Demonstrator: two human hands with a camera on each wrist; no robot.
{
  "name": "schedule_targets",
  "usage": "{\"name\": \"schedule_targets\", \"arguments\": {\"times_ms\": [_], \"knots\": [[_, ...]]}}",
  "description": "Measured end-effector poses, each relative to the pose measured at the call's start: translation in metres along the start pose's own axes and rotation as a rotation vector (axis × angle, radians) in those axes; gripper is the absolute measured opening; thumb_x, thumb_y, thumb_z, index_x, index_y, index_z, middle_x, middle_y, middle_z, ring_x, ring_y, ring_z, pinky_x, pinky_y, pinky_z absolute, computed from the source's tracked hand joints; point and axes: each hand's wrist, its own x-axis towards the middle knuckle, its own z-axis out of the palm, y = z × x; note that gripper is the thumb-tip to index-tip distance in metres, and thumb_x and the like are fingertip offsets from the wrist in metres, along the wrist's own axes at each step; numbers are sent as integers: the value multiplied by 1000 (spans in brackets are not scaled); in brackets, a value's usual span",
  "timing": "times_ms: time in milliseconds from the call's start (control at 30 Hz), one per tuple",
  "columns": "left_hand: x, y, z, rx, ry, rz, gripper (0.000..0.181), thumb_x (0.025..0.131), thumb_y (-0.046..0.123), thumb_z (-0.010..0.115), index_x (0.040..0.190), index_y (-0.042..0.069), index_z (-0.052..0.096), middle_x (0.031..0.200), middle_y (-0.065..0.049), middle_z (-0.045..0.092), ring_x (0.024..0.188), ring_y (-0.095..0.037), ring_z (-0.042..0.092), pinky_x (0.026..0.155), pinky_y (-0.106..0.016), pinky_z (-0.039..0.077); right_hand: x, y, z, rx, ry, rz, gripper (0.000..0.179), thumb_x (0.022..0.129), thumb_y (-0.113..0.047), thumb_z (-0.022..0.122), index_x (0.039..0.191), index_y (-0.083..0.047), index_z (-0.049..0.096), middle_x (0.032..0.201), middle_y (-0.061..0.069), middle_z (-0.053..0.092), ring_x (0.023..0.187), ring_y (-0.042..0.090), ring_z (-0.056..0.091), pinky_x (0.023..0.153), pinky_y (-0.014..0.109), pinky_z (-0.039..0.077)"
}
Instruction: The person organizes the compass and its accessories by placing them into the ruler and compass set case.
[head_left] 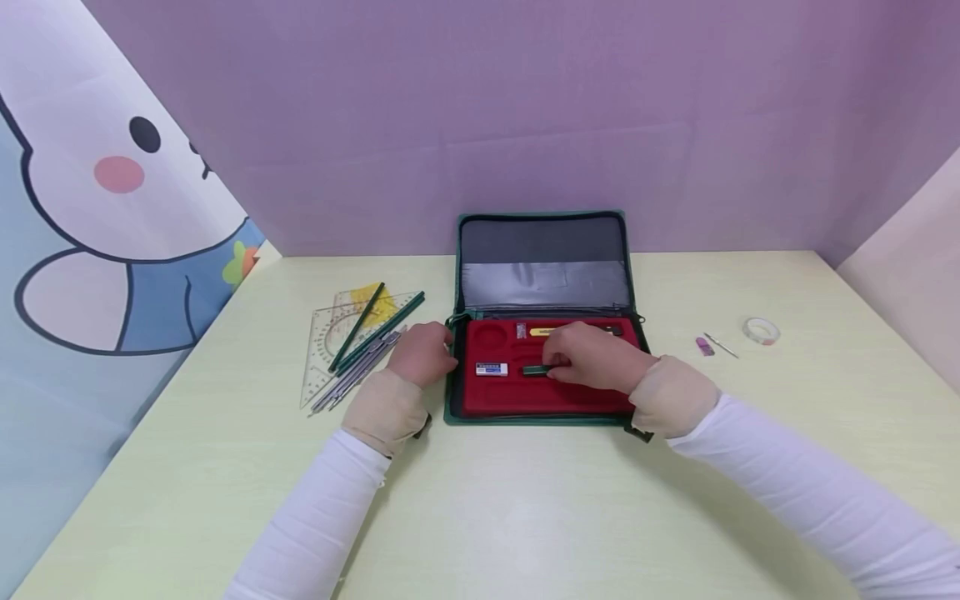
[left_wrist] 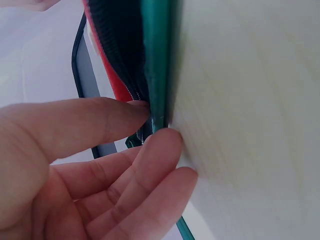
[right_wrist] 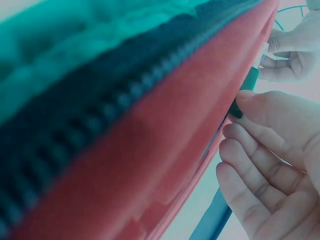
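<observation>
A zippered green case lies unfolded on the table, its lid leaning up at the back. Its lower half holds a red moulded tray. My left hand pinches the case's left edge, thumb by the zipper and fingers outside the green border. Over the tray's middle, my right hand pinches a small dark green rectangular piece between thumb and forefinger, close at the red surface. A white and blue eraser sits in the tray to its left. Behind it lies a yellow strip-like tool, partly hidden by the right hand.
Left of the case lie a clear set square, dark green pencils and silver compasses. On the right are a tape roll, a small purple piece and a thin metal rod. A purple backdrop rises behind the table.
</observation>
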Motion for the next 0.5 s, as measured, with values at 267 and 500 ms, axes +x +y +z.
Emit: {"name": "schedule_targets", "arguments": {"times_ms": [267, 500], "knots": [[-1, -1, 0, 9, 11, 13, 28, 82, 12, 68, 106, -2, 67, 96, -14, 70, 86, -26, 63, 80, -38, 51, 4, -3, 1, 11, -2, 17, 25, 76, -13, 78, 99, -8, 72, 92, 3, 69, 81, 15, 61, 77, 30, 54], [-1, -1, 0, 9, 14, 10, 28, 82, 13, 68, 106, -1, 67, 96, -13, 70, 86, -25, 63, 80, -38, 51, 1, 0, 1, 17, -5, 0, 29, 77, -14, 78, 104, -7, 71, 97, 5, 69, 85, 16, 61, 78, 30, 54]]}}
